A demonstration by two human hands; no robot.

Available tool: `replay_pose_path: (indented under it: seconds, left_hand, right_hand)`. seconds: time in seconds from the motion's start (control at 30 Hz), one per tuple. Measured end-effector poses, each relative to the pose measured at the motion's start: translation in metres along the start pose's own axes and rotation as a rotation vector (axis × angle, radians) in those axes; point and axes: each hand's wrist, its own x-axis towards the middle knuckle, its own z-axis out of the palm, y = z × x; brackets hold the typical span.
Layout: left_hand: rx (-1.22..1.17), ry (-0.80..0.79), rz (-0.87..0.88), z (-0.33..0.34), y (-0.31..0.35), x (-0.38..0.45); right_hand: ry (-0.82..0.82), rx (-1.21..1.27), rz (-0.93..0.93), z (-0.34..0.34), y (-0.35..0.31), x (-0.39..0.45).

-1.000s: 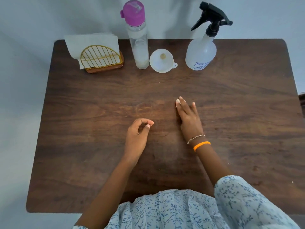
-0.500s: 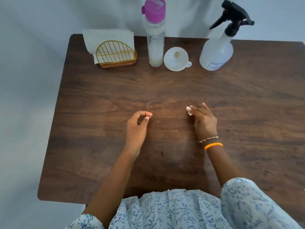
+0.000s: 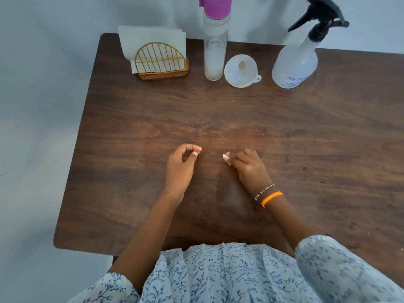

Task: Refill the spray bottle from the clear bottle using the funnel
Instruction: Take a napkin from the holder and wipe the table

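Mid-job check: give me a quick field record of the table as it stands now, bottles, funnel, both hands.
clear bottle: upright at the far edge, pink cap on, a little liquid at the bottom
funnel: wide end up on the table, between the two bottles, apart from both
spray bottle: upright, far right, black trigger head on
napkin holder: far left, white napkins in it
left hand: near table centre, fingers loosely curled, holding nothing
right hand: on the table, fingers curled, holding nothing visible
progress: nothing opened or picked up
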Motion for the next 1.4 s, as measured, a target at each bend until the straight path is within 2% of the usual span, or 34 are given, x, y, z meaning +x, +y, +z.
replay_pose_path:
  seconds: [0.1, 0.2, 0.27, 0.3, 0.37, 0.47, 0.53, 0.63, 0.73, 0.8, 0.87, 0.93, 1.03, 1.13, 1.23, 1.33, 1.4]
  left_hand:
    - [0.002, 0.073, 0.003, -0.005, -0.004, -0.002]
    - [-0.022, 0.177, 0.001, -0.012, -0.007, -0.001]
    - [-0.027, 0.209, 0.0, -0.019, -0.009, -0.001]
    - [-0.023, 0.217, -0.002, -0.023, -0.009, -0.001]
    - [-0.007, 0.222, -0.013, -0.03, -0.012, -0.001]
    - [0.005, 0.241, -0.036, -0.034, -0.017, -0.003]
    - [0.033, 0.27, -0.047, -0.034, -0.019, -0.005]
    - [0.068, 0.338, -0.041, -0.035, -0.021, -0.004]
    - [0.07, 0.415, -0.048, -0.041, -0.021, 0.003]
    - [0.089, 0.422, -0.052, -0.042, -0.023, 0.007]
    - [0.094, 0.41, -0.061, -0.041, -0.025, 0.007]
    - [0.102, 0.391, -0.068, -0.038, -0.027, 0.006]
    - [0.078, 0.386, -0.066, -0.037, -0.031, 0.001]
    - [0.02, 0.448, -0.03, -0.043, -0.028, -0.001]
    - [-0.018, 0.521, 0.044, -0.057, -0.021, -0.002]
    - [-0.033, 0.554, 0.053, -0.073, -0.022, -0.002]
    - [-0.026, 0.544, 0.066, -0.078, -0.025, -0.003]
  right_hand:
    - [0.045, 0.042, 0.06, 0.019, -0.019, 0.03]
    - [-0.094, 0.108, -0.178, 0.033, -0.051, 0.025]
    - [-0.236, 0.13, -0.359, 0.024, -0.045, 0.016]
    - [-0.269, 0.152, -0.393, 0.019, -0.033, 0.017]
    - [-0.239, 0.165, -0.284, 0.01, -0.003, 0.03]
    - [-0.047, 0.035, 0.148, 0.006, 0.027, 0.067]
    - [0.018, -0.032, 0.262, 0.018, 0.017, 0.089]
    - [-0.045, -0.043, 0.073, 0.051, -0.028, 0.093]
    - [-0.145, 0.053, -0.087, 0.066, -0.082, 0.051]
    - [-0.193, 0.023, -0.211, 0.056, -0.089, 0.02]
    - [-0.19, -0.064, -0.317, 0.041, -0.065, 0.016]
    - [-0.185, -0.16, -0.189, 0.036, -0.036, 0.035]
    - [-0.244, -0.245, 0.204, 0.038, -0.019, 0.077]
    - [-0.395, -0.158, 0.314, 0.055, -0.052, 0.112]
    - [-0.565, -0.084, 0.067, 0.074, -0.1, 0.114]
    - [-0.614, -0.041, -0.191, 0.075, -0.125, 0.075]
    - [-0.672, -0.103, -0.271, 0.059, -0.121, 0.04]
